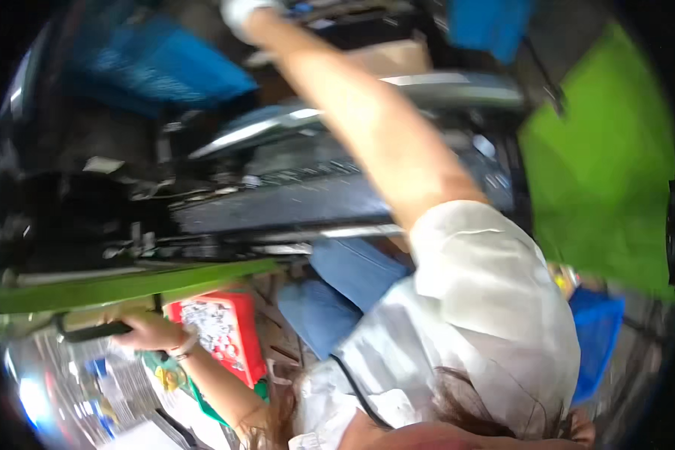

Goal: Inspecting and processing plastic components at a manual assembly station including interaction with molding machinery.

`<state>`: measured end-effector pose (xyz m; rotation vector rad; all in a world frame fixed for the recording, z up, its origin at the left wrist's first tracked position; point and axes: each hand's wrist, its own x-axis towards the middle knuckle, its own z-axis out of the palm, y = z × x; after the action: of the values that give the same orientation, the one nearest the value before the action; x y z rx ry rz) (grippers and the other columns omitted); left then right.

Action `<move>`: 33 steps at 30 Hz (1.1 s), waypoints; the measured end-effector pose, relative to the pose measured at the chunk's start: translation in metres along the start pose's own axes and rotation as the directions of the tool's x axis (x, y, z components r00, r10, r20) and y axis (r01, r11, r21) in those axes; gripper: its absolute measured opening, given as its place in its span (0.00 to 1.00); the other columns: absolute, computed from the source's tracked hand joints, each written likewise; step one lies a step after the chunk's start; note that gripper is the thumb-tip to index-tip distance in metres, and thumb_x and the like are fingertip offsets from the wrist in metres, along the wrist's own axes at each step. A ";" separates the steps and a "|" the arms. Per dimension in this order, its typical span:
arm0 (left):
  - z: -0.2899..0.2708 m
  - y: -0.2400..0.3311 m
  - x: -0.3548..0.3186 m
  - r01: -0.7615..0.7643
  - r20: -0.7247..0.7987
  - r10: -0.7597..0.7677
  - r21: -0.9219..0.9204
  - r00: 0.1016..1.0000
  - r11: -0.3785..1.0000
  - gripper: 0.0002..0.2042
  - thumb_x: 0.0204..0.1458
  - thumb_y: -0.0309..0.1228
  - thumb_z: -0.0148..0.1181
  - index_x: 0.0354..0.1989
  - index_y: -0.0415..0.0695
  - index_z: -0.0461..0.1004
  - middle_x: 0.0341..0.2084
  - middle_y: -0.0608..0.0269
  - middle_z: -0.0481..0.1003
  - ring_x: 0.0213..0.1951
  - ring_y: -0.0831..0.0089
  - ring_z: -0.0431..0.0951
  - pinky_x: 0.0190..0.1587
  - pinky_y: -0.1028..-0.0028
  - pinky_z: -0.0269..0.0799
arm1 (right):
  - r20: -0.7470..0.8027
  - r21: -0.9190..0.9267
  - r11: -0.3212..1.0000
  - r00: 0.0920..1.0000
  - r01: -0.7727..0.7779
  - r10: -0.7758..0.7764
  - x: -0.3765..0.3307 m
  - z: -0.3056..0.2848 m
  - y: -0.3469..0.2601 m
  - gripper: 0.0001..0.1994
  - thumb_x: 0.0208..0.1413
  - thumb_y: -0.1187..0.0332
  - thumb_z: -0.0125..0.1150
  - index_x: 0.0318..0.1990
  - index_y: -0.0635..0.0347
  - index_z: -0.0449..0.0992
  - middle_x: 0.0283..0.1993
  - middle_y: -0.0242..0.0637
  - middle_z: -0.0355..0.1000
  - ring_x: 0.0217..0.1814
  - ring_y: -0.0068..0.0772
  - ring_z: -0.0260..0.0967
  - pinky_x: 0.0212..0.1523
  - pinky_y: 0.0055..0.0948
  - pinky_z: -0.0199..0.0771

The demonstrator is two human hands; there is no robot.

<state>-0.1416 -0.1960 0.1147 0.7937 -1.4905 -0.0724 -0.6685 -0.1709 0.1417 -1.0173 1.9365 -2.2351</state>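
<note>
Left hand (147,331) wraps its fingers round a dark handle (97,331) — the blurred right hand's (246,15), I cannot tell.

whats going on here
A person in a white fabric top is at a dark metal machine. The left grip is at a black bar-shaped handle below a green beam; blur hides how closed it is. The white-covered right grip reaches across the machine. A red plastic bin sits near the left forearm.

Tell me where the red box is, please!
In the head view, the red box is at the lower left, between the person's left hand and the legs in blue jeans.
</note>
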 end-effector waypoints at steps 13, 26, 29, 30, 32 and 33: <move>0.020 0.007 0.002 -0.045 -0.037 0.046 0.021 0.998 0.999 0.11 0.47 0.30 0.57 0.34 0.36 0.71 0.29 0.51 0.75 0.30 0.64 0.76 0.33 0.65 0.74 | 0.197 -0.641 0.662 0.750 -0.388 0.631 -0.548 -0.351 0.070 0.15 0.50 0.68 0.52 0.46 0.55 0.76 0.40 0.44 0.74 0.46 0.46 0.71 0.51 0.38 0.70; 0.005 -0.042 0.044 -0.116 0.123 0.081 0.310 0.989 0.944 0.10 0.50 0.28 0.56 0.39 0.36 0.73 0.33 0.51 0.76 0.37 0.62 0.78 0.38 0.62 0.77 | -0.522 0.493 -0.006 -0.301 -0.870 0.798 -0.767 -0.591 0.256 0.07 0.48 0.64 0.55 0.28 0.57 0.74 0.24 0.35 0.69 0.23 0.33 0.66 0.23 0.37 0.66; 0.007 -0.071 0.067 -0.299 0.219 0.214 0.518 0.952 0.801 0.12 0.50 0.33 0.57 0.39 0.38 0.74 0.36 0.52 0.76 0.40 0.62 0.78 0.40 0.61 0.76 | -0.582 0.428 0.119 -0.172 -0.896 0.795 -0.758 -0.578 0.247 0.10 0.49 0.64 0.55 0.33 0.61 0.75 0.28 0.38 0.72 0.26 0.34 0.68 0.26 0.35 0.68; 0.006 -0.079 0.070 -0.363 0.257 0.259 0.586 0.931 0.724 0.12 0.51 0.34 0.57 0.39 0.39 0.75 0.37 0.52 0.77 0.41 0.63 0.78 0.40 0.61 0.76 | -0.640 0.430 0.148 -0.185 -0.891 0.745 -0.759 -0.578 0.238 0.11 0.50 0.64 0.55 0.34 0.63 0.75 0.30 0.39 0.73 0.26 0.34 0.69 0.28 0.34 0.69; 0.005 -0.088 0.071 -0.478 0.371 0.309 0.760 0.876 0.441 0.14 0.51 0.38 0.57 0.39 0.41 0.76 0.38 0.53 0.77 0.42 0.63 0.78 0.41 0.60 0.75 | -0.648 0.342 0.115 -0.145 -0.933 0.748 -0.769 -0.584 0.216 0.14 0.51 0.63 0.55 0.36 0.66 0.76 0.34 0.41 0.76 0.28 0.33 0.69 0.31 0.31 0.70; 0.006 -0.087 0.068 -0.512 0.394 0.341 0.753 0.854 0.412 0.14 0.51 0.39 0.57 0.39 0.42 0.76 0.39 0.53 0.77 0.43 0.63 0.78 0.41 0.59 0.75 | -0.773 0.093 0.177 0.041 -0.980 0.634 -0.777 -0.584 0.205 0.16 0.53 0.59 0.57 0.38 0.64 0.75 0.34 0.42 0.75 0.23 0.33 0.69 0.28 0.34 0.71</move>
<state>-0.1016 -0.2987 0.1277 1.1469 -1.8666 1.1130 -0.4129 0.6164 -0.4078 1.1611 2.2958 -1.2990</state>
